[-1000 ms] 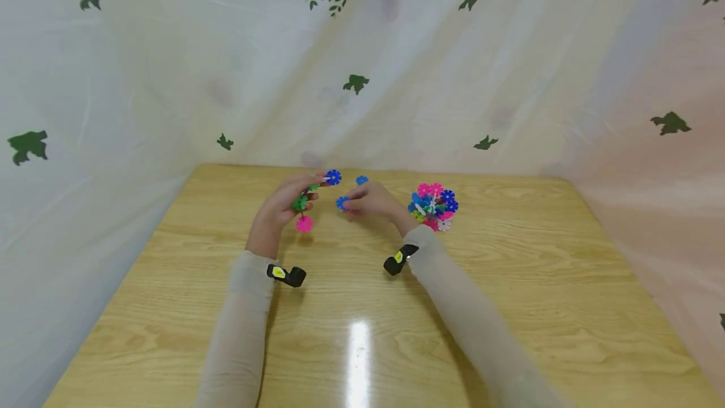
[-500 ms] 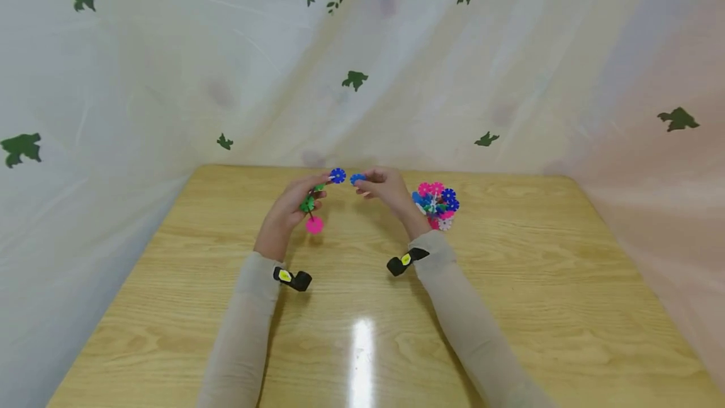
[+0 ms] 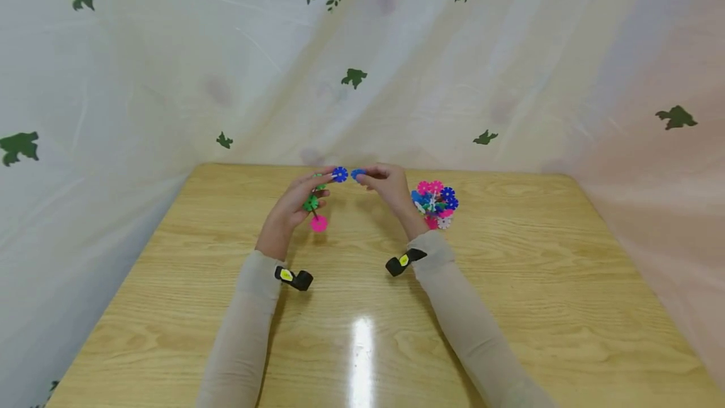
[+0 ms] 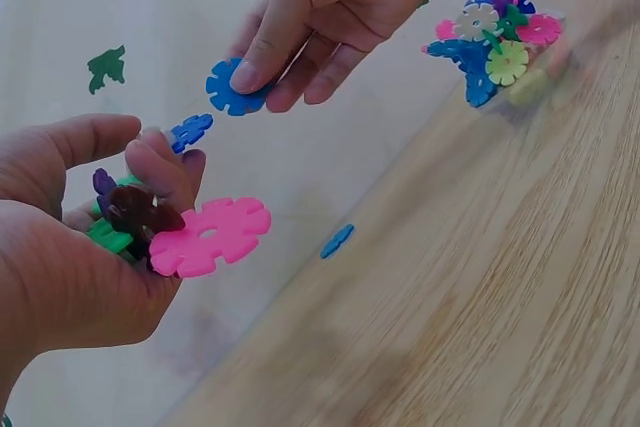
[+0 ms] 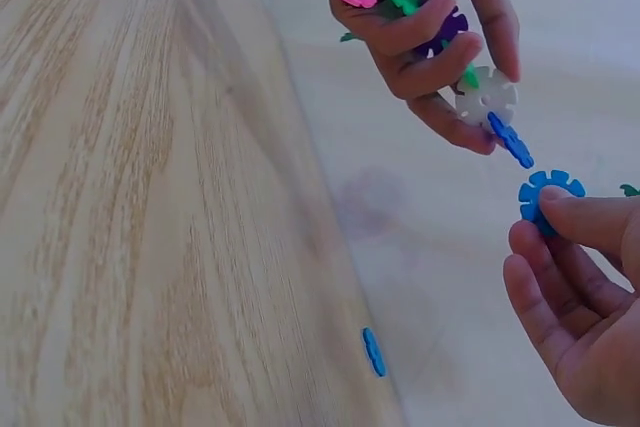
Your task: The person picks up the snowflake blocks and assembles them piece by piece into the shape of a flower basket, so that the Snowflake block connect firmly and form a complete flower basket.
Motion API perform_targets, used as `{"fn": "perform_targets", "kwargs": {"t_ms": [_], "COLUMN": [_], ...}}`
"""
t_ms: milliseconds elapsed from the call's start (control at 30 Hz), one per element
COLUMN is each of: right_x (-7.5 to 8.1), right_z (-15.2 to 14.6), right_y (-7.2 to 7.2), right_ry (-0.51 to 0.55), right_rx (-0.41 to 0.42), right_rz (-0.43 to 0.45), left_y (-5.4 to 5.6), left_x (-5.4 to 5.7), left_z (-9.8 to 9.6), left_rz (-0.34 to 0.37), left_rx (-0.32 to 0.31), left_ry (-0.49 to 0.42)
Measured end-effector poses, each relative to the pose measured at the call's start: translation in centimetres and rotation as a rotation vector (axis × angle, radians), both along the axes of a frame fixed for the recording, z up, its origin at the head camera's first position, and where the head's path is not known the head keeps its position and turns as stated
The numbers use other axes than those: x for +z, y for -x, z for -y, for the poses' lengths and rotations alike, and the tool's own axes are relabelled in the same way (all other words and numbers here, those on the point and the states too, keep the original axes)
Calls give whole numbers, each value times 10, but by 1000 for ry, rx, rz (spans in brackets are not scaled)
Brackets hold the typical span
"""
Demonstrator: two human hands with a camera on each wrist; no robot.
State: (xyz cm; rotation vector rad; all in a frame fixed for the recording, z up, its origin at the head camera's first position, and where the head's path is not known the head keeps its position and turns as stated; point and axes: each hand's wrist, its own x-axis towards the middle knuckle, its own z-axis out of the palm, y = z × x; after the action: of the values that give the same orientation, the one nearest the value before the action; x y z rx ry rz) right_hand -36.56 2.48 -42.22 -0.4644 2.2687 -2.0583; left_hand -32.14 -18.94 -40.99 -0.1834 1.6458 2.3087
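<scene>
My left hand (image 3: 297,199) grips a chain of joined notched snowflake discs. A pink disc (image 4: 212,237) hangs at its near end, with brown, green and purple discs by the palm. At the far end, a white disc (image 5: 487,97) carries a dark blue disc (image 3: 340,174) that sticks out past the fingertips. Thumb and fingers of my right hand (image 3: 392,191) pinch a lighter blue disc (image 5: 545,197). Its edge faces the dark blue disc across a small gap. Part of the chain is hidden by the left fingers.
A loose blue disc (image 4: 338,241) lies near the table's far edge, unseen in the head view. Right of my right hand, a cluster of joined multicoloured discs (image 3: 435,205) rests on the wooden table (image 3: 510,282). A patterned cloth (image 3: 255,80) hangs behind.
My right hand has moved away from me with its blue disc, up beside the dark blue one. The left hand has shifted slightly right with the chain. The loose disc is now hidden in the head view.
</scene>
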Motion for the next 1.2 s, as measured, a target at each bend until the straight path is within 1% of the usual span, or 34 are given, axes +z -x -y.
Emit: {"fn": "perform_targets", "kwargs": {"t_ms": [200, 300, 467, 633, 800, 967, 1200], "right_x": [-1, -1, -2, -1, -2, -3, -1], "right_z": [4, 6, 8, 8, 9, 9, 6], "right_y": [-2, -3, -4, -4, -4, -4, -7], "right_ry": [-49, -62, -51, -38, -39, -42, -3], "right_rx": [-37, -55, -61, -38, -17, -2, 8], "right_rz": [-120, -147, -163, -176, -189, -187, -197], "left_y": [0, 0, 0, 0, 0, 0, -1], "left_x": [0, 0, -1, -1, -1, 0, 0], "left_z": [-2, -3, -4, -6, -7, -9, -7], "left_rz": [0, -5, -23, -26, -19, -34, -18], "left_rx": [9, 11, -2, -18, -29, -42, -31], "left_ry": [-2, 10, 39, 79, 78, 94, 62]}}
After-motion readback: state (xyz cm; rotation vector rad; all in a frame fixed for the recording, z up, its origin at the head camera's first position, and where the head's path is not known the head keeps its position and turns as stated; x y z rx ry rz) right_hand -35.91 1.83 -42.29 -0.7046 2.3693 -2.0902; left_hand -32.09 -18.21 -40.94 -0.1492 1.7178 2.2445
